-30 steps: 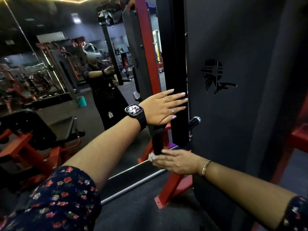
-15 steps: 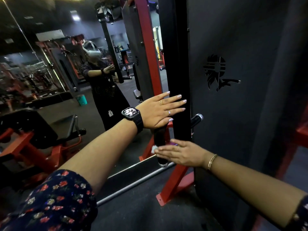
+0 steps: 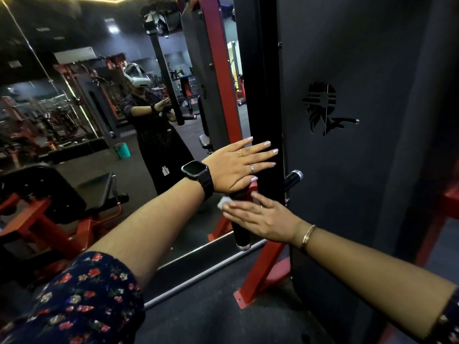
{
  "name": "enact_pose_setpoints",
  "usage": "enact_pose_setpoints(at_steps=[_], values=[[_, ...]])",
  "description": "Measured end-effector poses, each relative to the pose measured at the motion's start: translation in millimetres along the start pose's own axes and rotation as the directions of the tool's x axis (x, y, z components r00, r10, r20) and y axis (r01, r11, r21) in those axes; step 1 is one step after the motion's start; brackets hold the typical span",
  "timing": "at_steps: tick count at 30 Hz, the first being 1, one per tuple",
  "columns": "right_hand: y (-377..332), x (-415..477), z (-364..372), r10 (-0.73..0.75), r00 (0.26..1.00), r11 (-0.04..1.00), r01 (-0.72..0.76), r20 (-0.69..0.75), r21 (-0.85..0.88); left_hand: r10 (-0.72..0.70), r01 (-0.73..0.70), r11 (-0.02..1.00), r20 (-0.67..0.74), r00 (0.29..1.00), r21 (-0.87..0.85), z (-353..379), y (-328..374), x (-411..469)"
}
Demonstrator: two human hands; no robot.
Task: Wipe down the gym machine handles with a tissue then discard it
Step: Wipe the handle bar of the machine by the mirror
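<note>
A black padded handle (image 3: 240, 232) hangs down beside the machine's black upright (image 3: 260, 95), its metal end cap at the bottom. My left hand (image 3: 238, 165) lies flat with straight fingers against the upright, just above the handle. My right hand (image 3: 260, 219) presses a small white tissue (image 3: 223, 201) against the handle with straight fingers; only the tissue's left edge shows past my fingertips. A second short handle (image 3: 293, 177) with a chrome cap sticks out to the right of the upright.
A large dark panel (image 3: 347, 170) with a cut-out logo stands at the right. Red frame legs (image 3: 260, 276) are bolted to the floor below. A wall mirror (image 3: 99, 120) at the left reflects a person, a green bucket (image 3: 121, 150) and a red bench (image 3: 49, 214).
My right hand has moved up the handle with the tissue, closer to my left hand. The left hand has stayed on the upright.
</note>
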State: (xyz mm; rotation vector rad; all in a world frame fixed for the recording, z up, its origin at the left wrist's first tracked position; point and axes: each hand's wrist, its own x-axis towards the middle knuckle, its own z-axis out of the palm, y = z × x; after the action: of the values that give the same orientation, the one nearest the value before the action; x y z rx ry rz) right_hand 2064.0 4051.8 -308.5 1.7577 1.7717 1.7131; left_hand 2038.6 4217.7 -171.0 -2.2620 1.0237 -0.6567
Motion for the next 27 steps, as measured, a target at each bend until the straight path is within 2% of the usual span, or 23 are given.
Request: enact_pose_setpoints(at_steps=[3,5,8,10,12,14,15,16,17,18,19,20,21,22,23,25,27], values=[[-9.8,15.3,-0.2,0.098,0.994,0.994,-0.096,-0.045,0.046,-0.002,0.002,1.000,-0.004,1.000,-0.013,0.1,1.2,0.3],[-26.4,7.5,6.6,0.032,0.999,0.998,-0.032,0.007,0.046,-0.012,0.011,1.000,-0.011,1.000,-0.024,0.1,2.8,-0.2],[-54.9,-24.2,18.3,-0.158,0.969,0.987,0.151,0.190,0.052,-0.040,0.039,0.998,-0.021,0.999,-0.038,0.1,4.9,-2.3],[-70.5,-47.3,17.0,-0.184,0.940,0.982,0.165,0.287,0.086,-0.056,0.055,0.997,-0.027,0.998,-0.047,0.5,7.1,-3.2],[-82.6,-66.5,11.5,-0.102,0.935,0.984,0.044,0.341,0.175,-0.070,0.069,0.996,-0.028,0.997,-0.058,1.0,8.1,-4.5],[-93.7,-80.3,4.8,0.082,0.936,0.921,-0.202,0.344,0.332,-0.081,0.079,0.995,-0.033,0.996,-0.069,2.1,8.2,-5.3],[-100.5,-81.0,1.3,0.243,0.905,0.799,-0.390,0.348,0.458,-0.081,0.078,0.994,-0.037,0.996,-0.071,2.5,8.1,-5.2],[-109.0,-77.5,-3.5,0.430,0.812,0.572,-0.583,0.394,0.577,-0.080,0.077,0.994,-0.042,0.996,-0.072,2.9,8.0,-5.2],[-117.8,-66.8,-11.1,0.596,0.617,0.210,-0.738,0.514,0.642,-0.078,0.075,0.995,-0.045,0.996,-0.070,3.0,7.8,-5.2],[-125.0,-55.1,-16.0,0.689,0.335,-0.189,-0.774,0.643,0.605,-0.078,0.074,0.995,-0.047,0.996,-0.069,3.0,7.6,-5.3],[-126.8,-45.1,-19.7,0.671,0.026,-0.524,-0.690,0.741,0.500,-0.079,0.075,0.995,-0.047,0.996,-0.070,3.0,7.6,-5.4],[-124.4,-36.0,-23.5,0.565,-0.199,-0.749,-0.532,0.801,0.396,-0.080,0.077,0.994,-0.046,0.996,-0.072,3.1,7.8,-5.3],[-121.6,-31.3,-23.0,0.420,-0.299,-0.882,-0.355,0.857,0.308,-0.082,0.079,0.994,-0.044,0.996,-0.076,3.3,8.0,-5.5],[-114.7,-26.1,-22.1,0.296,-0.306,-0.947,-0.221,0.905,0.235,-0.082,0.079,0.994,-0.042,0.996,-0.077,3.9,8.1,-5.4],[-105.1,-20.7,-22.6,0.229,-0.276,-0.969,-0.157,0.934,0.191,-0.080,0.077,0.994,-0.042,0.996,-0.077,4.2,8.3,-5.4],[-86.7,-4.9,-20.3,0.176,-0.212,-0.984,-0.074,0.961,0.164,-0.078,0.075,0.995,-0.045,0.996,-0.072,4.1,8.7,-5.1],[-75.1,12.3,-15.1,0.114,-0.222,-0.992,0.023,0.968,0.122,-0.080,0.076,0.994,-0.051,0.995,-0.075,3.3,8.6,-5.1]])
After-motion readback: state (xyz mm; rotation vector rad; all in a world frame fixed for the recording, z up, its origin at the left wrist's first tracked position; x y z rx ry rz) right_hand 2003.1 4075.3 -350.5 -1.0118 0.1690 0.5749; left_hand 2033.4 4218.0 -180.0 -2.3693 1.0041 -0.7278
